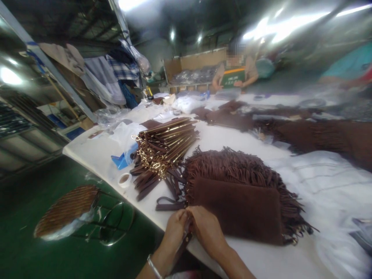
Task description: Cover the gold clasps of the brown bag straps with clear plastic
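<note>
My left hand [176, 226] and my right hand [205, 224] meet at the table's near edge, both closed with fingertips pinched together. Between them a brown strap [185, 243] with a small metal fitting hangs down; the fingers hide the part they grip. Just right of my hands lies a flat brown pouch [236, 207], with metal clasps at its lower right corner. A pile of brown fringed pieces [232, 164] sits behind and partly under it. To the left, a brown strap loop [168, 204] lies on the table, close to my fingers.
Gold-edged brown straps with clasps [165, 143] lie heaped beyond. A tape roll [124, 180] and blue wrapping [122, 159] rest near the left edge of the white table [84, 155]. White sheeting [325, 178] covers the right. A round stool [68, 211] stands left; a person [235, 75] is across.
</note>
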Action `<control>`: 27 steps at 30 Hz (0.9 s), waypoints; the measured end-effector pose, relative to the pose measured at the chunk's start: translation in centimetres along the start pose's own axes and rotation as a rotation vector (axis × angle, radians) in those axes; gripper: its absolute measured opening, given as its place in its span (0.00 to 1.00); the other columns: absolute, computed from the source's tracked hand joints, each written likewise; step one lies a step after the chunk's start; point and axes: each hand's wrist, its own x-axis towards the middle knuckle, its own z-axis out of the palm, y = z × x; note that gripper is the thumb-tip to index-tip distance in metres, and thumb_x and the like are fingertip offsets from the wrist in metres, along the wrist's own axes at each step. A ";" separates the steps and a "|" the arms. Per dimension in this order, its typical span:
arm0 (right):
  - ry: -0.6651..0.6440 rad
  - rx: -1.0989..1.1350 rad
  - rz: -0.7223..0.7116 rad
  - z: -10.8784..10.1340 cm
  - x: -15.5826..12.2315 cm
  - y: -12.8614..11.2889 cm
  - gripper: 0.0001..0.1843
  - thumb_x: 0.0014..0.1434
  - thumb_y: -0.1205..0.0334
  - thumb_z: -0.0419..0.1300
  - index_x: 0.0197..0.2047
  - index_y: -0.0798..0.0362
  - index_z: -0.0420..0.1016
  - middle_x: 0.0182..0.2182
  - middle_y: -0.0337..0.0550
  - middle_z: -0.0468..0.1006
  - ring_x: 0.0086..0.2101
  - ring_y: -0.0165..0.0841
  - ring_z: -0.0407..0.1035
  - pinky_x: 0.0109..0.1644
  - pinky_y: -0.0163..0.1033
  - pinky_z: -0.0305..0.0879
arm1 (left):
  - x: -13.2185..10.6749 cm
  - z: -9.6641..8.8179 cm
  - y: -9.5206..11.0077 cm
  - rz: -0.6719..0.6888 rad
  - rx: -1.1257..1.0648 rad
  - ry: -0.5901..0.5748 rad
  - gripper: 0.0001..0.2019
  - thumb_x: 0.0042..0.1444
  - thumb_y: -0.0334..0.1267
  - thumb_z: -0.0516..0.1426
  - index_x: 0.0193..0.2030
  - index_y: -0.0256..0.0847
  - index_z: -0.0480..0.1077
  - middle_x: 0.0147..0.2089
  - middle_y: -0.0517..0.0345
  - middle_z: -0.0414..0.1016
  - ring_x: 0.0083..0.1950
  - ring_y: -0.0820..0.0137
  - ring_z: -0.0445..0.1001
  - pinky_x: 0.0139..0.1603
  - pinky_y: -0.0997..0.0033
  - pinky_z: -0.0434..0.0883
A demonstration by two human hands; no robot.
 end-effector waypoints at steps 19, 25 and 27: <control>0.240 -0.078 0.065 1.3 -2.0 -1.8 0.14 0.62 0.72 0.48 0.45 0.51 0.71 0.38 0.46 0.76 0.40 0.41 0.71 0.45 0.45 0.67 | -1.8 -3.4 -1.4 -0.280 -0.223 -0.066 0.11 0.45 0.39 0.63 0.28 0.39 0.65 0.24 0.55 0.77 0.22 0.70 0.73 0.24 0.76 0.64; 0.312 0.505 0.551 5.4 -6.6 -3.7 0.13 0.63 0.50 0.52 0.39 0.48 0.71 0.26 0.38 0.78 0.21 0.32 0.71 0.25 0.34 0.66 | -2.1 -3.0 -2.4 -0.239 -0.211 -0.019 0.09 0.46 0.39 0.61 0.28 0.39 0.66 0.23 0.57 0.75 0.21 0.74 0.69 0.24 0.77 0.63; 0.314 0.647 0.689 7.0 -6.8 -3.8 0.16 0.61 0.47 0.53 0.40 0.50 0.72 0.22 0.36 0.76 0.15 0.30 0.65 0.17 0.33 0.58 | -2.2 -2.6 -2.8 -0.203 -0.185 0.020 0.10 0.45 0.42 0.61 0.28 0.39 0.66 0.21 0.60 0.72 0.20 0.74 0.67 0.23 0.77 0.62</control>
